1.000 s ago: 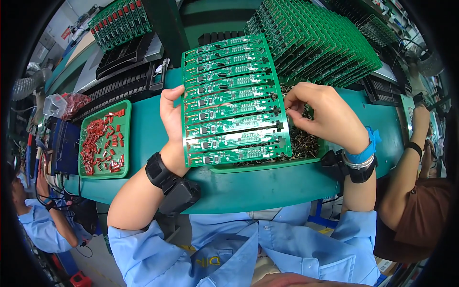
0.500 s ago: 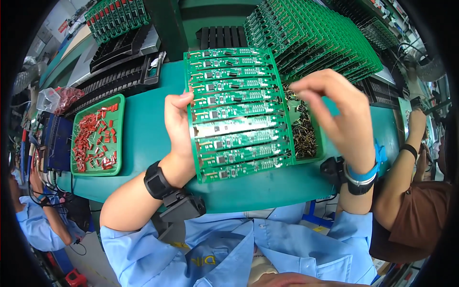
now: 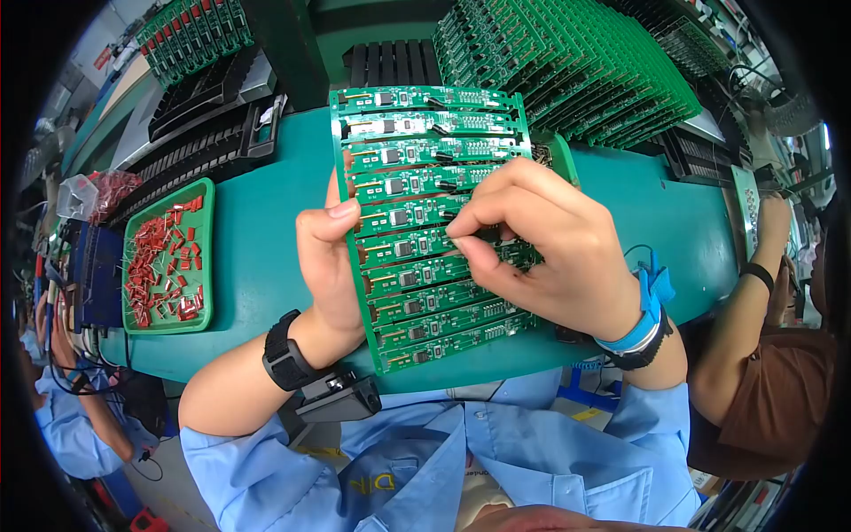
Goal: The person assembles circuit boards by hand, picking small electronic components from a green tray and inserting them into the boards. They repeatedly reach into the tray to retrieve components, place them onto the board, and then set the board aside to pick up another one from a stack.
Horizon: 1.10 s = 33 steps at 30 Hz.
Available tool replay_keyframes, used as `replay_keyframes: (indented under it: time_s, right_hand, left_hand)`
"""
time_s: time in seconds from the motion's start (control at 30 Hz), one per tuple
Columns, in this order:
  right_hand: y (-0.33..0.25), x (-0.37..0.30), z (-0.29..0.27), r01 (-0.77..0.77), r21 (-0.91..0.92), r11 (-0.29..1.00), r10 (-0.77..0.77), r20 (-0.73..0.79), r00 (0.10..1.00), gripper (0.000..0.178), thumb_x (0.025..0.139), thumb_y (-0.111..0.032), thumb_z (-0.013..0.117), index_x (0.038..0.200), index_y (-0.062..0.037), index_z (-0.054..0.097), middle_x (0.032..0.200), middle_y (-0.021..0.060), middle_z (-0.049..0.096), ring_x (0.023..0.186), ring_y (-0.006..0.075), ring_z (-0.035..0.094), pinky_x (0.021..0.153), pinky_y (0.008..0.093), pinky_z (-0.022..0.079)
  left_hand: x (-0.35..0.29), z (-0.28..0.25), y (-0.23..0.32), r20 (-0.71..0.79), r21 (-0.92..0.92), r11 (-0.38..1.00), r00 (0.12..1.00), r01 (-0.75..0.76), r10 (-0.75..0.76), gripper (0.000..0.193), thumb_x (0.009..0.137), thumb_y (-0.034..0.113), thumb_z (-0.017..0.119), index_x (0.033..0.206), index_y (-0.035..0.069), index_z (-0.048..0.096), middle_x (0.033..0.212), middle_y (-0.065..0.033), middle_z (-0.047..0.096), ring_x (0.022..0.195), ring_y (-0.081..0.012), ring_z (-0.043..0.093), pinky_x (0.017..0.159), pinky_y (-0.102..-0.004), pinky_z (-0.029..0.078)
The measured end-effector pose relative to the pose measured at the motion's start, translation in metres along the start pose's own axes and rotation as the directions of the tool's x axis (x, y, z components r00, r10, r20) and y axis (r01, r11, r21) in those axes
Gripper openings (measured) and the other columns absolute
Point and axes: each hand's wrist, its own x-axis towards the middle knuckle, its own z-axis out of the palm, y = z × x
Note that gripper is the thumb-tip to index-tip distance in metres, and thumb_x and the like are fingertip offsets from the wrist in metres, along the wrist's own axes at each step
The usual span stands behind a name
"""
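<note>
My left hand [image 3: 326,257] grips the left edge of a green circuit board panel [image 3: 399,246], thumb on its face and fingers behind. The panel is tilted up and divided into several narrow boards. Small black components [image 3: 446,187] lie along its upper strips. Over the middle of the panel, my right hand [image 3: 563,253] has thumb and forefinger pinched together at one strip. Whatever is between those fingertips is too small or hidden to name. Behind the panel and right hand, a green tray [image 3: 564,160] of small metallic parts shows only in part.
At left stands a green tray [image 3: 209,257] of red components [image 3: 164,257]. Stacked green panels [image 3: 567,71] fill the back right; panels with red parts [image 3: 195,40] stand back left. A black slotted rack [image 3: 392,66] is behind. Another person's hand [image 3: 774,220] is at far right.
My right hand has come left and down from beside the parts tray onto the panel, its fingers now pinched. The panel has shifted slightly left and down, covering more of that tray.
</note>
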Motion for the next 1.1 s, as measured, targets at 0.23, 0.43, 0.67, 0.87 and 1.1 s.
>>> replay_keyframes:
  time_s: [0.23, 0.43, 0.67, 0.87, 1.1]
  right_hand:
    - [0.0012, 0.0003, -0.0002, 0.005, -0.005, 1.0, -0.005, 0.001, 1.0, 0.02, 0.068, 0.006, 0.071, 0.084, -0.0036, 0.065, 0.082, 0.0058, 0.059, 0.069, 0.0167, 0.06, 0.057, 0.026, 0.049]
    - [0.003, -0.0007, 0.0, 0.08, -0.019, 0.997, -0.079, 0.035, 0.996, 0.021, 0.069, 0.004, 0.073, 0.086, -0.0042, 0.066, 0.082, 0.0054, 0.059, 0.068, 0.0183, 0.06, 0.058, 0.027, 0.05]
    - [0.0048, 0.0021, -0.0007, 0.075, -0.034, 0.997, -0.075, -0.018, 0.997, 0.022, 0.069, -0.001, 0.076, 0.089, -0.0045, 0.069, 0.081, 0.0057, 0.061, 0.07, 0.0186, 0.062, 0.06, 0.0277, 0.05]
    - [0.005, 0.002, -0.004, 0.051, 0.026, 0.998, -0.052, 0.005, 0.999, 0.02, 0.068, -0.002, 0.077, 0.085, -0.0041, 0.068, 0.08, 0.0059, 0.061, 0.07, 0.0181, 0.061, 0.06, 0.0278, 0.049]
    - [0.0045, -0.0002, -0.0058, 0.02, 0.034, 0.999, -0.022, 0.044, 0.999, 0.019, 0.067, -0.002, 0.077, 0.083, -0.0054, 0.068, 0.081, 0.0041, 0.061, 0.069, 0.0173, 0.06, 0.059, 0.028, 0.048]
  left_hand:
    - [-0.0004, -0.0009, -0.0001, -0.031, 0.021, 1.0, 0.999, 0.017, -0.017, 0.056, 0.081, 0.029, 0.038, 0.13, 0.001, 0.038, 0.122, -0.0152, 0.053, 0.109, -0.0255, 0.055, 0.096, -0.0389, 0.042]
    - [-0.0014, 0.0024, 0.0005, -0.017, -0.012, 1.0, 1.0, 0.02, -0.02, 0.057, 0.081, 0.029, 0.038, 0.132, 0.003, 0.037, 0.124, -0.015, 0.052, 0.111, -0.0259, 0.054, 0.097, -0.0399, 0.042]
    - [-0.0008, 0.004, 0.0018, -0.097, 0.021, 1.0, 0.995, 0.005, -0.003, 0.058, 0.082, 0.03, 0.037, 0.134, 0.004, 0.035, 0.126, -0.0146, 0.05, 0.113, -0.0256, 0.052, 0.099, -0.0404, 0.04]
    - [-0.0019, 0.0031, 0.0013, -0.119, 0.01, 1.0, 0.993, -0.008, 0.009, 0.059, 0.083, 0.03, 0.036, 0.136, 0.004, 0.034, 0.127, -0.014, 0.049, 0.115, -0.0249, 0.05, 0.1, -0.0401, 0.039]
    - [-0.0018, 0.0053, -0.0002, -0.085, 0.006, 1.0, 0.996, -0.002, 0.003, 0.059, 0.083, 0.029, 0.035, 0.136, 0.004, 0.034, 0.127, -0.0142, 0.049, 0.114, -0.0252, 0.051, 0.1, -0.04, 0.039]
